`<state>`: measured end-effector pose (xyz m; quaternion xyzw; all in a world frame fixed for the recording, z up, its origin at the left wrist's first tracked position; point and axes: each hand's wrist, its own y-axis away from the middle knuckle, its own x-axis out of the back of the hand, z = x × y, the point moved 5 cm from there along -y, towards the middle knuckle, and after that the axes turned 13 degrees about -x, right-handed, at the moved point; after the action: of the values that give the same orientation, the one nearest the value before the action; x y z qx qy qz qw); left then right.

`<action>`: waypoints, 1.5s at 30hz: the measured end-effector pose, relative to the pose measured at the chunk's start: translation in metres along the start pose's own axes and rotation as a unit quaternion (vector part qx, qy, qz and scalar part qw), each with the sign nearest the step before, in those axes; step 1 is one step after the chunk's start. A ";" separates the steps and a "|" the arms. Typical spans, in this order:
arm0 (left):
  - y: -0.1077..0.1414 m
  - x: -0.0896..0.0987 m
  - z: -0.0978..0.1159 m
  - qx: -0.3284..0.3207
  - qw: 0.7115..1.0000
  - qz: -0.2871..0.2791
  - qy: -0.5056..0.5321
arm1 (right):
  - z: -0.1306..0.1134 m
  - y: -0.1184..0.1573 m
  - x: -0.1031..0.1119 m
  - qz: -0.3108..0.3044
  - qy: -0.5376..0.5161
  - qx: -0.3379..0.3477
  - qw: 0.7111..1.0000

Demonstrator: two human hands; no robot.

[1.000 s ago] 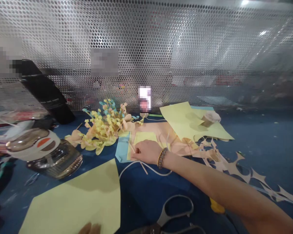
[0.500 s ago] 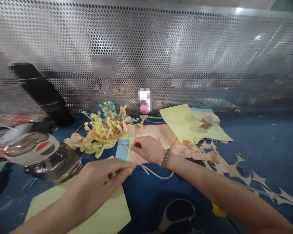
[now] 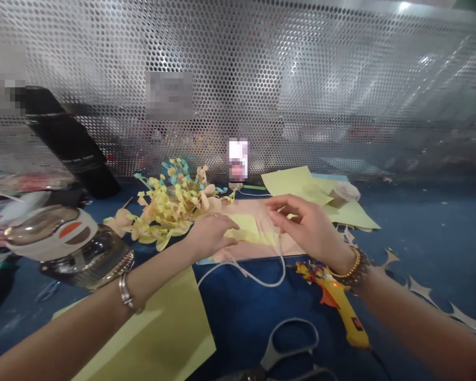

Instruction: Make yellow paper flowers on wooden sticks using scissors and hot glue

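Nearest, the right hand (image 3: 306, 226) seems to pinch a thin white cord (image 3: 278, 275), whose loop sags across the centre, closer to that hand. The relaxed, open left hand (image 3: 211, 236) lies flat on pale yellow paper (image 3: 249, 231). Yellow paper curls (image 3: 170, 209) bunch beyond, left of centre.

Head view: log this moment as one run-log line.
left hand: on yellow paper | right hand: at white cord | beside: yellow glue gun

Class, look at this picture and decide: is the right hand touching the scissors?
Apart. The head view shows the right hand raised over the paper, with a clear stretch of blue tabletop between it and the scissors.
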<state>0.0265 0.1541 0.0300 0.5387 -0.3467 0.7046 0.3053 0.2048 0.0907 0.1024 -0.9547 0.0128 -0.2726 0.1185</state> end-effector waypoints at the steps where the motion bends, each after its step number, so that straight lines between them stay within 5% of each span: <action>1: -0.003 -0.004 -0.001 0.001 1.000 -0.006 0.001 | -0.004 0.000 0.003 0.019 -0.025 0.014 0.999; 6: -0.007 -0.014 -0.006 0.022 1.000 -0.011 0.000 | -0.015 0.005 -0.002 0.021 -0.048 0.031 0.998; 11: -0.004 -0.009 -0.006 0.021 1.000 0.011 -0.012 | 0.010 0.002 -0.020 -0.027 0.017 -0.020 0.999; 16: 0.001 0.010 -0.001 0.049 0.993 0.094 -0.046 | 0.038 -0.009 -0.030 -0.029 0.087 -0.047 0.995; 21: 0.014 0.030 0.010 0.074 0.978 0.183 -0.061 | 0.039 -0.003 -0.039 -0.047 0.102 -0.064 0.992; 27: 0.032 0.035 0.026 0.043 0.959 0.282 0.001 | 0.032 0.024 -0.057 -0.186 -0.106 -0.184 0.959; 35: 0.055 0.032 0.037 0.025 0.917 0.392 0.066 | 0.022 0.044 -0.059 -0.117 -0.288 -0.201 0.929; 40: 0.061 0.025 0.033 0.058 0.904 0.399 0.146 | 0.034 0.046 -0.058 -0.044 -0.240 -0.215 0.946; 42: 0.059 0.020 0.031 0.104 0.879 0.387 0.258 | 0.039 0.045 -0.056 -0.030 -0.206 -0.209 0.955; 45: 0.054 0.006 0.029 0.209 0.745 0.369 0.515 | 0.043 0.045 -0.052 -0.019 -0.181 -0.207 0.961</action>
<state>-0.0024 0.0994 0.0322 -0.0254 -0.1529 0.9873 0.0339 0.1846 0.0609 0.0293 -0.9918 0.0293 -0.0890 -0.0863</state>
